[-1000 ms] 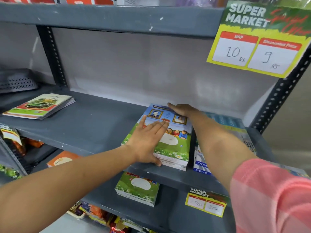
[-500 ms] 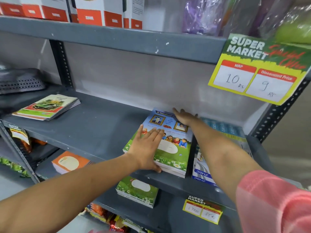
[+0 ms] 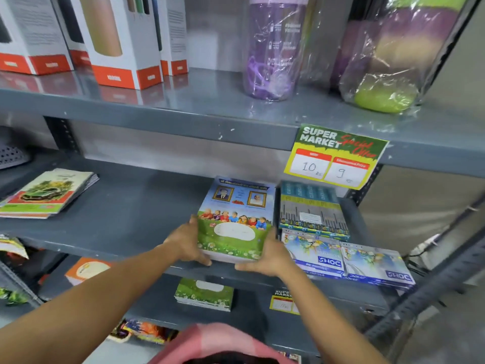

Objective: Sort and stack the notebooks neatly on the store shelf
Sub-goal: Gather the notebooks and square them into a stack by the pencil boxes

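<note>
- Two bare forearms come in from the bottom edge, with no sleeves on them up to where the picture cuts them
- The left hand (image 3: 187,244) and the right hand (image 3: 265,256) are bare, with no gloves
- No ring, watch or bracelet shows on the parts that can be seen
- At the bottom centre there is a piece of pink garment (image 3: 220,342) with lighter pink stripes or checks, blurred

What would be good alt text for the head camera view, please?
Two bare hands, left hand and right hand, grip the near corners of a green-and-blue notebook stack on a grey store shelf. Another notebook pile lies far left; a price sign hangs above.
</note>
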